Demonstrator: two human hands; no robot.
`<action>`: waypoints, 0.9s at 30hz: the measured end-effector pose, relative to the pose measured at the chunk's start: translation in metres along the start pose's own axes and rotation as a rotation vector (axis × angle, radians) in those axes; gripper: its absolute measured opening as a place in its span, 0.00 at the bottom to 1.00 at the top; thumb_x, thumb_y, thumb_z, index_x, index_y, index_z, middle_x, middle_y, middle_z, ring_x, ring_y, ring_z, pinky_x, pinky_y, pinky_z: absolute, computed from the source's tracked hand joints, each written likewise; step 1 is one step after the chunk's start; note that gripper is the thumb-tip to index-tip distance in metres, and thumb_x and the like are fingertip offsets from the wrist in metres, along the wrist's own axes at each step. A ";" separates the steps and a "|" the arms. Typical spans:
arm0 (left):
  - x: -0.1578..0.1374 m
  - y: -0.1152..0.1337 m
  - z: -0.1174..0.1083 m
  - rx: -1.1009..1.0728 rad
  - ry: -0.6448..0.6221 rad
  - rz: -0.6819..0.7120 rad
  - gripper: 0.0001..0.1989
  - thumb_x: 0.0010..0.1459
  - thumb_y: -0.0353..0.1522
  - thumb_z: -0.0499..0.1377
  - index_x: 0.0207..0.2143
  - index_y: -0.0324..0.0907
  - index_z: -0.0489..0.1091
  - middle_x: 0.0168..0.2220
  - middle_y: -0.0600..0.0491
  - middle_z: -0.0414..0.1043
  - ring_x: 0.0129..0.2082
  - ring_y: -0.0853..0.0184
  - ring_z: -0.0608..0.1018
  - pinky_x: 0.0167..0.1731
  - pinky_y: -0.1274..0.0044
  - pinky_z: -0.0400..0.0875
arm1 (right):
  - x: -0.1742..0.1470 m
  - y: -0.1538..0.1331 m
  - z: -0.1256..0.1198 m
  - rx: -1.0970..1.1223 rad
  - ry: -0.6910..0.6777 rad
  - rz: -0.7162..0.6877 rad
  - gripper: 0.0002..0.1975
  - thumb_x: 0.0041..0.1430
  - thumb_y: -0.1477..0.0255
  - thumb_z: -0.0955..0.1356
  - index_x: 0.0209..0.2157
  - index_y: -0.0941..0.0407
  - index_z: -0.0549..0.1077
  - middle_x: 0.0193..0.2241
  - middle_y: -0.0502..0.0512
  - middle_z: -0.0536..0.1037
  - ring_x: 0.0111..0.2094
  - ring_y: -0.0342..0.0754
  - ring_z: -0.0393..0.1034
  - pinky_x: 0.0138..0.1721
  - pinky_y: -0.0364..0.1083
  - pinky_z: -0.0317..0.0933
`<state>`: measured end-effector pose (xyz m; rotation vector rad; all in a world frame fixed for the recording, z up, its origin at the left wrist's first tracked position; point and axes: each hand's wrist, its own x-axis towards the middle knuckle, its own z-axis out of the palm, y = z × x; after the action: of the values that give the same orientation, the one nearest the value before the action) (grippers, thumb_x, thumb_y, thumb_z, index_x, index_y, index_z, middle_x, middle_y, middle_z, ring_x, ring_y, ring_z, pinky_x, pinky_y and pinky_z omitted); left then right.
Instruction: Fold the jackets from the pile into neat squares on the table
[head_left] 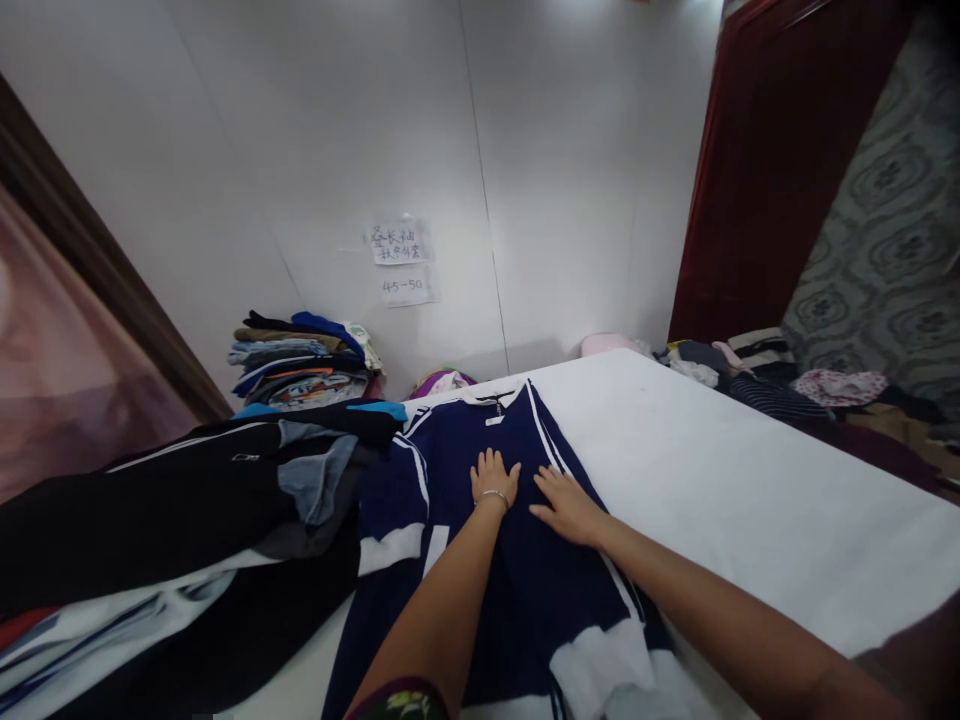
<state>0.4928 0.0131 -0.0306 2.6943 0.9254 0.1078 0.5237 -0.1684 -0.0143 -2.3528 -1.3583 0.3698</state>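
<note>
Navy-blue is the collared long-sleeved top (457, 440), which lies spread on the white table (750, 480) directly before the person, under both hands. Its long axis runs from near to far: the white collar (513, 396) is at the far end, and the body of the top extends toward the person. The left hand (495, 480) rests palm down around the middle of the chest, with fingers spread, and it grasps nothing. The right hand (570, 507) is placed to the right and slightly nearer, also palm down, with its fingers loosely extended by the white stripe of the right sleeve (553, 432); no cloth appears pinched, although the underside of this palm cannot be seen. Thus the right hand is the closer one to the right sleeve, whose right cuff (604, 660) lies well toward the near side. The left hand is the closer one to the left sleeve (394, 490), whose left cuff (391, 549) lies to the left and somewhat nearer, apart from the fingers. Farther left is a black garment (187, 500).
</note>
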 end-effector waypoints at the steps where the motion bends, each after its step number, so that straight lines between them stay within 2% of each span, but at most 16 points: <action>1: 0.000 0.001 0.000 0.000 0.000 0.003 0.34 0.61 0.47 0.41 0.64 0.38 0.52 0.68 0.43 0.44 0.67 0.56 0.45 0.63 0.61 0.41 | 0.009 -0.002 -0.007 0.004 0.034 -0.003 0.35 0.62 0.56 0.58 0.64 0.63 0.55 0.66 0.65 0.50 0.67 0.56 0.39 0.64 0.54 0.35; 5: -0.001 0.002 -0.001 -0.002 0.003 0.019 0.33 0.62 0.46 0.41 0.64 0.37 0.53 0.68 0.43 0.45 0.67 0.56 0.46 0.63 0.60 0.41 | 0.063 -0.011 -0.033 -0.043 0.179 0.008 0.33 0.64 0.60 0.57 0.64 0.64 0.53 0.66 0.64 0.48 0.67 0.55 0.37 0.64 0.53 0.34; 8: -0.003 0.001 -0.002 -0.016 0.019 0.018 0.32 0.62 0.46 0.41 0.63 0.38 0.54 0.67 0.43 0.46 0.67 0.56 0.47 0.63 0.60 0.41 | 0.102 -0.007 -0.035 -0.088 0.238 0.050 0.33 0.64 0.60 0.56 0.65 0.65 0.50 0.67 0.65 0.45 0.67 0.55 0.34 0.64 0.54 0.31; 11: -0.004 0.000 -0.002 -0.041 0.020 0.020 0.32 0.61 0.46 0.43 0.63 0.38 0.54 0.67 0.42 0.46 0.67 0.55 0.47 0.63 0.60 0.40 | 0.124 0.008 -0.023 -0.116 0.167 0.134 0.35 0.65 0.57 0.55 0.65 0.66 0.49 0.67 0.66 0.44 0.67 0.56 0.33 0.64 0.55 0.30; 16: -0.002 0.000 0.000 -0.060 0.028 0.025 0.32 0.61 0.46 0.43 0.62 0.40 0.55 0.67 0.43 0.48 0.67 0.56 0.47 0.63 0.60 0.40 | 0.129 0.029 -0.007 -0.113 0.050 0.180 0.35 0.65 0.54 0.53 0.65 0.63 0.51 0.67 0.65 0.46 0.67 0.56 0.34 0.63 0.56 0.31; 19: -0.001 -0.001 0.001 -0.048 0.025 0.024 0.32 0.60 0.47 0.43 0.62 0.42 0.55 0.67 0.45 0.48 0.67 0.57 0.47 0.63 0.60 0.40 | 0.117 0.026 -0.010 -0.113 0.008 0.183 0.33 0.65 0.56 0.53 0.65 0.61 0.52 0.67 0.64 0.46 0.67 0.56 0.34 0.63 0.57 0.32; 21: 0.000 -0.002 0.002 -0.046 0.019 0.028 0.32 0.61 0.47 0.42 0.63 0.41 0.55 0.67 0.44 0.47 0.67 0.56 0.47 0.63 0.60 0.40 | 0.096 0.020 -0.012 -0.118 -0.018 0.174 0.33 0.64 0.56 0.55 0.64 0.61 0.53 0.66 0.64 0.47 0.67 0.57 0.36 0.63 0.58 0.31; 24: 0.000 -0.002 0.002 -0.031 0.012 0.033 0.34 0.61 0.48 0.41 0.63 0.39 0.54 0.67 0.44 0.46 0.67 0.56 0.47 0.63 0.60 0.40 | 0.041 0.013 -0.010 -0.100 -0.042 0.120 0.34 0.62 0.56 0.59 0.63 0.63 0.57 0.65 0.67 0.50 0.67 0.58 0.38 0.64 0.60 0.29; 27: -0.001 0.000 0.001 -0.021 0.009 0.031 0.33 0.61 0.48 0.40 0.63 0.40 0.53 0.68 0.45 0.45 0.67 0.57 0.46 0.63 0.60 0.40 | -0.032 0.011 -0.003 0.026 -0.041 0.059 0.34 0.60 0.55 0.61 0.62 0.62 0.60 0.65 0.66 0.52 0.67 0.57 0.40 0.64 0.59 0.29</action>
<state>0.4922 0.0126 -0.0317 2.6912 0.8806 0.1348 0.5179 -0.2019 -0.0156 -2.3805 -1.2964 0.4533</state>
